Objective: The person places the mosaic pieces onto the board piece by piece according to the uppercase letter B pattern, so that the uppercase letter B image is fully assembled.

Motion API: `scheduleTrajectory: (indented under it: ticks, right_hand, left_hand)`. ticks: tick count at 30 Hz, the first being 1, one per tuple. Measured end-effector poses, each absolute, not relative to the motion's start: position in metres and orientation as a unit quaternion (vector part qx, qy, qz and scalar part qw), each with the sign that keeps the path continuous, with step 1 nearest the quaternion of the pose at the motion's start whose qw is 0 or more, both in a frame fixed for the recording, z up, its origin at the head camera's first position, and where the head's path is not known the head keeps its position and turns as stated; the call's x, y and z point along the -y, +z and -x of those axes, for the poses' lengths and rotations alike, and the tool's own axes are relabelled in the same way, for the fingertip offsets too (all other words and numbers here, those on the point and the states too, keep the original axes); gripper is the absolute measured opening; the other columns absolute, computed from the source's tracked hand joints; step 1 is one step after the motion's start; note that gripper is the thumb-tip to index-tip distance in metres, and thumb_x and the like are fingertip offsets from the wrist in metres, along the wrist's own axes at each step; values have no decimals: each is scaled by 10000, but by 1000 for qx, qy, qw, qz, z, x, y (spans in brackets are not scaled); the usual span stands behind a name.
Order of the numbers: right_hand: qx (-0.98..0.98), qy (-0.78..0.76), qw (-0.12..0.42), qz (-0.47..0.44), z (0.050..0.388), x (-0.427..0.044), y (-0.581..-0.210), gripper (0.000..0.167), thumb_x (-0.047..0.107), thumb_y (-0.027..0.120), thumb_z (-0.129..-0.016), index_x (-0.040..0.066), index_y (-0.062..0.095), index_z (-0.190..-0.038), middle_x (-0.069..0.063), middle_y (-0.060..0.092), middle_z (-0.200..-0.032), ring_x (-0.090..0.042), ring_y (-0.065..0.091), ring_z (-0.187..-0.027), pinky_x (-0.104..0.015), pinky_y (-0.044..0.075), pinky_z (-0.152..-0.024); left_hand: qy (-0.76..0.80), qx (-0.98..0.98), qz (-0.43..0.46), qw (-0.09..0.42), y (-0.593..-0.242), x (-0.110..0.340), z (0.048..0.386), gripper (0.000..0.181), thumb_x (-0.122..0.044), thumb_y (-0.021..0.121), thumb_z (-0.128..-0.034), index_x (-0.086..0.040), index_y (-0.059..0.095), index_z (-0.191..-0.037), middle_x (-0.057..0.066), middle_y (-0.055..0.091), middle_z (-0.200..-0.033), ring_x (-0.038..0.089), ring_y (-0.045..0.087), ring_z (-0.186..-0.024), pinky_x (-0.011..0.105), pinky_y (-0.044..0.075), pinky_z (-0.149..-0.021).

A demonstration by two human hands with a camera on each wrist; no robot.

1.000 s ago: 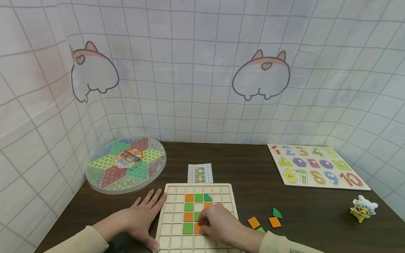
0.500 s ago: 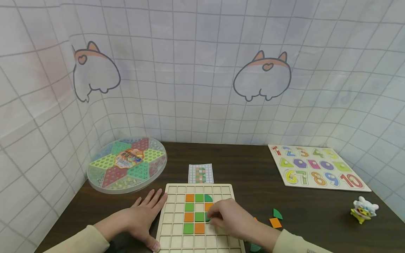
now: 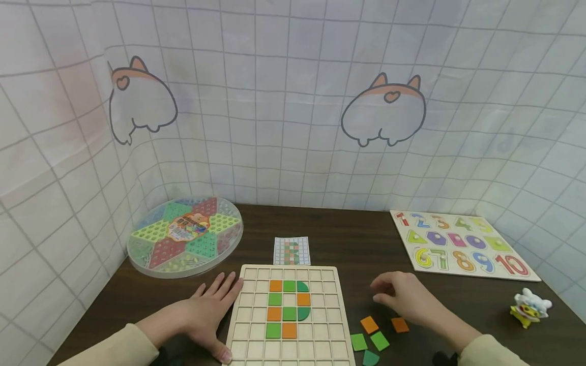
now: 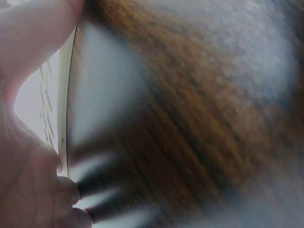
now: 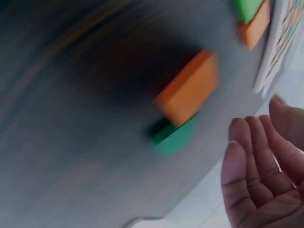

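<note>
A wooden grid board (image 3: 254, 316) holds orange, light green and dark green pieces in its cells. My left hand (image 3: 201, 315) lies with spread fingers along the board's left edge, thumb at the near corner; the left wrist view shows the palm (image 4: 28, 190) beside the board's edge (image 4: 63, 109). Off the board's right side, my right hand (image 3: 405, 296) hovers with loosely bent fingers and holds nothing. Below it lies an orange square tile (image 3: 400, 325). In the right wrist view, a dark green quarter-round piece (image 5: 173, 138) lies beside an orange tile (image 5: 192, 90); the hand hides it in the head view.
Near the board's lower right lie another orange tile (image 3: 369, 324), green tiles (image 3: 379, 341) and a dark green piece (image 3: 370, 358). A pattern card (image 3: 291, 251) lies behind the board. A round checkers board (image 3: 183, 239), a number puzzle (image 3: 462, 244) and a figurine (image 3: 530, 307) stand around.
My right hand has left the board and moved right over the table. A dark green rounded piece now shows in the cell where its fingers were. The left hand stays put.
</note>
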State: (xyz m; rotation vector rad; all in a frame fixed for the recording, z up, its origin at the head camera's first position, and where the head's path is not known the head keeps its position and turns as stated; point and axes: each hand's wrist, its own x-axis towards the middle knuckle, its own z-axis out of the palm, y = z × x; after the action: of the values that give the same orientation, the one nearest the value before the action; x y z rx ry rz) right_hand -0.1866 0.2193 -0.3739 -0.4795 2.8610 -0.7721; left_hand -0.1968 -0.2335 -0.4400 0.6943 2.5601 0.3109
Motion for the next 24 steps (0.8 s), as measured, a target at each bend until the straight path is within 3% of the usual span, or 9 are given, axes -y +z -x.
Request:
scheduleTrajectory:
  ticks: [6, 14, 24]
  right_hand:
    - [-960, -230, 109, 114, 195, -253, -382, 224, 136, 782, -901, 11, 732, -1080, -23, 725, -973, -149, 664, -858, -371, 585, -757]
    - [-950, -248, 160, 99, 196, -278, -383, 255, 105, 818, -858, 19, 721, -1078, 1, 698, -943, -141, 630, -838, -334, 561, -736]
    - [-951, -250, 150, 101, 199, -275, -387, 154, 87, 806, -870, 57, 700, -978, 20, 679, -861, -131, 610, -789, -308, 540, -703]
  left_hand:
    - [116, -934, -248, 229, -443, 235, 197, 1510, -934, 704, -532, -252, -23, -1667, 128, -75, -1735, 408, -71, -1592, 758, 104, -1171]
    - [114, -934, -244, 235, -443, 234, 199, 1504, -943, 694, -529, -268, -22, -1667, 109, -75, -1737, 386, -73, -1597, 745, 104, -1182]
    - [116, -932, -243, 243, -433, 231, 193, 1483, -873, 746, -583, -213, -20, -1668, 158, -61, -1731, 429, -47, -1589, 758, 111, -1169]
